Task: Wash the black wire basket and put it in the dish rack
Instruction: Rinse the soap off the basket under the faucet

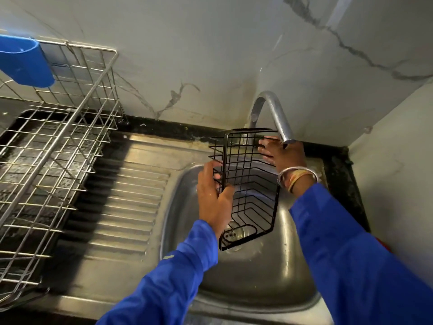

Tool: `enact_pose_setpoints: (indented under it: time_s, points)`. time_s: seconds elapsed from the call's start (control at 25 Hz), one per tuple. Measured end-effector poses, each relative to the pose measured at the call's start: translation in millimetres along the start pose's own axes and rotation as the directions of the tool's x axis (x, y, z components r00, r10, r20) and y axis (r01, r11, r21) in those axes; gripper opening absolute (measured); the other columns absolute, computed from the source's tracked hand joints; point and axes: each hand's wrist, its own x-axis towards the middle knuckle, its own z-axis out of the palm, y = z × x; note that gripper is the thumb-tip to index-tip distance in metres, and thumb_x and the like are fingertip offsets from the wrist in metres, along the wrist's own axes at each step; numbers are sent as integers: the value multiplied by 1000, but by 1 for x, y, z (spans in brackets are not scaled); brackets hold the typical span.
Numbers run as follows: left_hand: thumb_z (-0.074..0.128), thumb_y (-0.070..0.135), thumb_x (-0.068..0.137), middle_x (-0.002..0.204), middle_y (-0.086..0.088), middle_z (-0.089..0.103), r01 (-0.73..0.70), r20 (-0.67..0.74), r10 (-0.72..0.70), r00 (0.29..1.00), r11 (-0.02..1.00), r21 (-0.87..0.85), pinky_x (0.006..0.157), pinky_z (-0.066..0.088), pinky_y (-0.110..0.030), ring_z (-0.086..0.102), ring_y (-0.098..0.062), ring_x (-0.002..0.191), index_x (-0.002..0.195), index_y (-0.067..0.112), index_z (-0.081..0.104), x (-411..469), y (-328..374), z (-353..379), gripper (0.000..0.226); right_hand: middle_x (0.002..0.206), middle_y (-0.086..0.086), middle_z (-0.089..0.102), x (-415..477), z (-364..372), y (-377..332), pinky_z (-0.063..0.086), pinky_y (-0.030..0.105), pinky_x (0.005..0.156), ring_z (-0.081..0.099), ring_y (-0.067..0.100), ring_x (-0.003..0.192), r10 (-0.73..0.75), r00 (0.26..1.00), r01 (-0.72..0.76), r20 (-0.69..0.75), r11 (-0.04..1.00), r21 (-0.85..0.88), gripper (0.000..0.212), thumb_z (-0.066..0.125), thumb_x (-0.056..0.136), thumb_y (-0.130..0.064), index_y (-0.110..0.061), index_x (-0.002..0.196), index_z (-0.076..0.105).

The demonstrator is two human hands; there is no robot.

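Observation:
The black wire basket [250, 184] hangs upright over the steel sink [257, 273], just below the tap spout [278, 120]. My left hand [214, 198] grips its left edge, thumb in front and fingers behind the wires. My right hand [281, 153] reaches behind the basket's upper right side, fingers spread near the tap base; I cannot tell what it touches. No water stream shows. The metal dish rack [58, 141] stands at the left on the counter.
A ribbed steel drainboard [121, 207] lies between rack and sink. A blue plastic holder [23, 62] hangs on the rack's far corner. The marble wall [210, 55] closes the back and right side. The drain strainer [234, 234] sits in the sink bottom.

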Motion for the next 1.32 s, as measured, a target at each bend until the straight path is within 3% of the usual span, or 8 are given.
enact_pose_setpoints:
  time_s: [0.2, 0.36, 0.48, 0.64, 0.84, 0.96, 1.16, 1.32]
  points:
    - [55, 27, 65, 100, -9, 56, -95, -160, 87, 983, 995, -44, 78, 54, -50, 56, -30, 91, 109, 35, 52, 0, 4, -5, 45, 112, 1, 70, -36, 1, 40, 56, 21, 78, 68, 11, 102, 18, 982, -12, 188, 999, -32, 27, 52, 98, -23, -10, 119, 62]
    - [55, 28, 68, 105, 0, 53, -143, -270, 138, 953, 990, 1, 81, 53, -44, 54, -25, 95, 109, 58, 45, 11, 11, -14, 52, 96, 2, 73, -64, -18, 95, 52, 25, 75, 68, 7, 85, 116, 958, 10, 262, 901, -434, 12, 59, 94, -29, -23, 94, 69]
    - [55, 30, 67, 105, -5, 53, -185, -211, 191, 959, 982, 44, 78, 53, -47, 54, -27, 94, 118, 30, 51, 18, 6, -16, 51, 89, -4, 72, -50, -19, 77, 47, 15, 67, 64, -3, 74, 83, 959, 95, 272, 806, -584, 10, 65, 91, -27, -19, 89, 71]
    - [55, 27, 67, 103, -5, 52, -183, -212, 178, 961, 983, -1, 77, 52, -51, 53, -26, 92, 118, 17, 51, 13, 0, -9, 52, 98, 3, 74, -37, -3, 38, 57, 29, 79, 72, 14, 88, 25, 989, -2, 148, 988, -152, 14, 63, 91, -19, -12, 102, 69]
    - [54, 25, 73, 113, -7, 52, -176, -295, 148, 944, 982, -69, 89, 51, -53, 54, -28, 102, 122, 40, 47, 8, 0, -4, 52, 92, 11, 73, -56, 1, 81, 56, 39, 80, 71, 29, 87, 197, 980, -188, 8, 947, -262, 28, 63, 91, -33, -7, 98, 69]
    - [57, 24, 78, 122, -19, 52, -106, -332, 44, 942, 980, -169, 96, 48, -58, 53, -35, 108, 135, 25, 41, 0, -3, 2, 59, 90, 21, 71, -61, 6, 80, 61, 38, 69, 73, 30, 74, 445, 894, -441, 44, 860, 257, 23, 57, 96, -22, -1, 104, 60]
    - [83, 36, 77, 158, -4, 39, 109, -126, -151, 980, 950, -291, 119, 38, -43, 44, -16, 143, 154, 47, 13, -21, -16, -2, 105, 94, 16, 71, -36, -2, 61, 59, 40, 64, 71, 18, 67, 365, 923, -329, -125, 914, 238, 21, 54, 97, -15, -1, 110, 63]
    - [84, 2, 75, 134, 12, 63, 250, 0, -273, 962, 882, -400, 114, 44, -43, 59, -11, 127, 140, 31, 44, -40, -30, -3, 81, 105, 16, 71, -36, -11, 54, 58, 48, 79, 71, 34, 89, 267, 958, -231, -99, 933, 277, 13, 61, 94, -14, -10, 106, 62]
